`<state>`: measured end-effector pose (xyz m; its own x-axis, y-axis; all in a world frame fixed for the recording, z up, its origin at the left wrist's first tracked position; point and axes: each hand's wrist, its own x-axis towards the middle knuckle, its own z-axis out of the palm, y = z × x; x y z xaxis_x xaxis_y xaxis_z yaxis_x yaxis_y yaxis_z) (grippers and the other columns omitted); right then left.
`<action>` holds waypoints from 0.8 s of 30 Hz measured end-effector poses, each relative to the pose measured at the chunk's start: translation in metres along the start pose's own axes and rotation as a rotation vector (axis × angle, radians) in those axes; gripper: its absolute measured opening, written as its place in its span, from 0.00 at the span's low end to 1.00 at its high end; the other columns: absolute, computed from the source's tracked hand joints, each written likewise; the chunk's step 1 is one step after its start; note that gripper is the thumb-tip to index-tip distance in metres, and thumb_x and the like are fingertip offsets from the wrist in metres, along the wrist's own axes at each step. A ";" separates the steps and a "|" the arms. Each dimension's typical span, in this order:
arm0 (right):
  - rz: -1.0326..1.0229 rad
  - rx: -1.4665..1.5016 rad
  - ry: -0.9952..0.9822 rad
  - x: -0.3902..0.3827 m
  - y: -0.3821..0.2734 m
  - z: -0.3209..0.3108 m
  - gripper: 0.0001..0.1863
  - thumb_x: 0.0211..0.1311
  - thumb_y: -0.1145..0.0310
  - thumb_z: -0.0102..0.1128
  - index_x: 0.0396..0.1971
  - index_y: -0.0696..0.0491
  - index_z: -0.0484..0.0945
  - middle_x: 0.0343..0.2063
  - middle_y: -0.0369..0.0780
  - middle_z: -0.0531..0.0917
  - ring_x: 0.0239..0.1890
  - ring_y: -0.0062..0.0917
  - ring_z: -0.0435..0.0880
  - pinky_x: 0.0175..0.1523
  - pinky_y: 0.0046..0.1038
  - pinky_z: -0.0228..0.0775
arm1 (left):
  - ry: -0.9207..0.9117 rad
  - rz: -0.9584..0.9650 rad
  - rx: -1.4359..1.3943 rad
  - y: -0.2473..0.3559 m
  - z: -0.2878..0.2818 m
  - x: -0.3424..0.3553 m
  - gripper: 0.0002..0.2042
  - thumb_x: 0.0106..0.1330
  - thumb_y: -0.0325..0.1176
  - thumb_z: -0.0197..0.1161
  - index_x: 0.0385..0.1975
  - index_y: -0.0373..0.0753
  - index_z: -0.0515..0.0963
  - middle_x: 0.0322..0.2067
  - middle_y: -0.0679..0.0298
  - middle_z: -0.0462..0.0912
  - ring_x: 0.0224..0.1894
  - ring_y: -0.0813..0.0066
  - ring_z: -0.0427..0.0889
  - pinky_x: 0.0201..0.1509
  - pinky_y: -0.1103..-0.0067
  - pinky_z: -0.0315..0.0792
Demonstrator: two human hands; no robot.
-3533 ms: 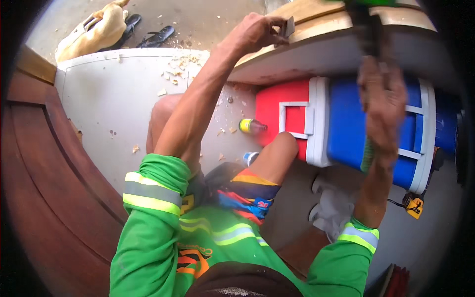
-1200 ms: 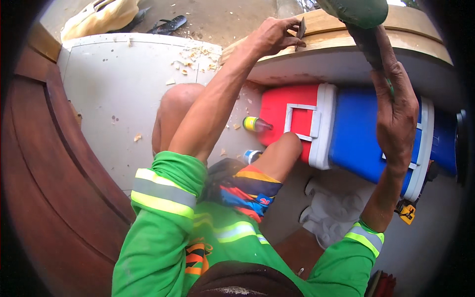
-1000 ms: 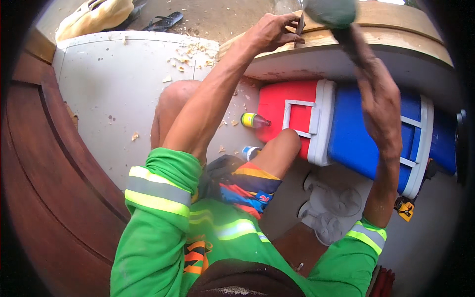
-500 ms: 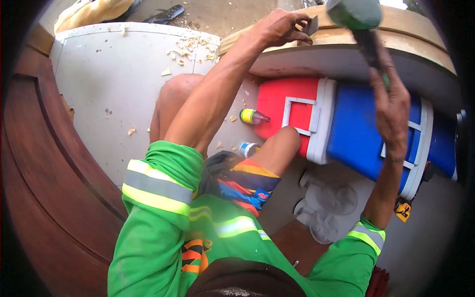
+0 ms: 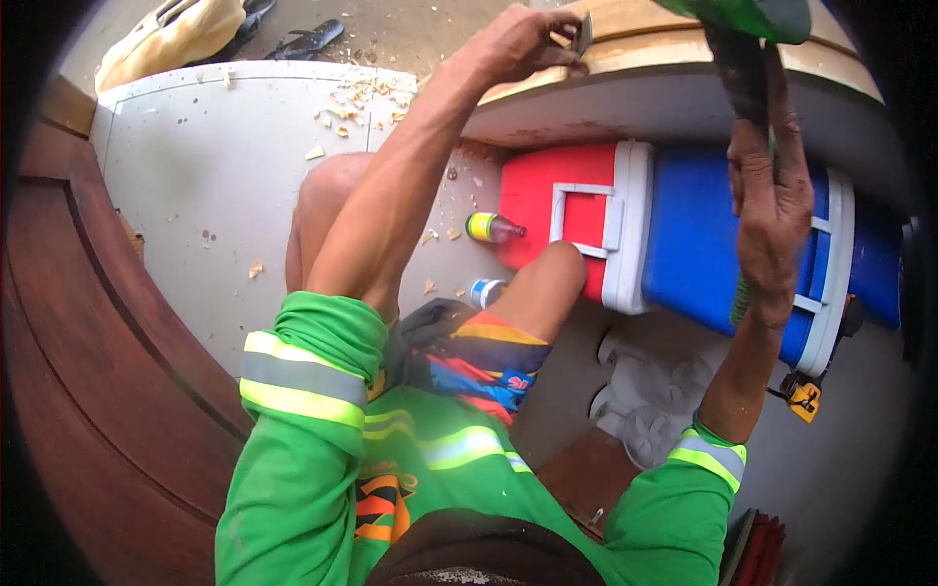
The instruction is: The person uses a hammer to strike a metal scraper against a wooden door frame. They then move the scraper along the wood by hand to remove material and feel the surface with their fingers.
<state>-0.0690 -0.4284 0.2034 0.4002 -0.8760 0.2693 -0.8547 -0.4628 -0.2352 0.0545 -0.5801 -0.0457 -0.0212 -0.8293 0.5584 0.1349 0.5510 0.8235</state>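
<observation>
In the head view, my left hand (image 5: 518, 44) is closed on a thin flat metal piece (image 5: 583, 34), its fingertips at the face of a pale timber board (image 5: 645, 51) along the top. My right hand (image 5: 772, 220) grips the dark handle of a tool with a green head (image 5: 757, 15), raised over that board; the head is partly cut off by the picture's edge, so its exact kind is unclear. My bare forearms reach up from green sleeves, and wood shavings (image 5: 347, 112) lie on the tiles below and left of the board.
A red cooler (image 5: 542, 171) and a blue cooler (image 5: 703, 244) sit under the board, with a bottle (image 5: 489, 228) beside them. A dark wooden door (image 5: 88, 332) is at left, sandals (image 5: 303, 44) lie outside, a yellow tool (image 5: 803, 400) is at right, and white items (image 5: 655, 400) lie by my leg.
The green tool head has moved back and forth above the board and is now farther right and higher. My left hand keeps hold of the metal piece at the board. The view has shifted slightly.
</observation>
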 end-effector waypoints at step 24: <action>-0.076 -0.140 -0.054 0.011 0.013 0.002 0.23 0.73 0.68 0.48 0.66 0.39 0.66 0.65 0.40 0.70 0.60 0.25 0.74 0.59 0.26 0.72 | -0.013 -0.074 0.003 0.024 -0.004 0.006 0.21 0.56 0.39 0.73 0.45 0.32 0.79 0.40 0.51 0.86 0.43 0.60 0.85 0.47 0.71 0.78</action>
<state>-0.0750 -0.4444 0.2014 0.4798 -0.8467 0.2300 -0.8573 -0.5082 -0.0824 0.0615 -0.5721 -0.0234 -0.0439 -0.8665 0.4972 0.1295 0.4885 0.8629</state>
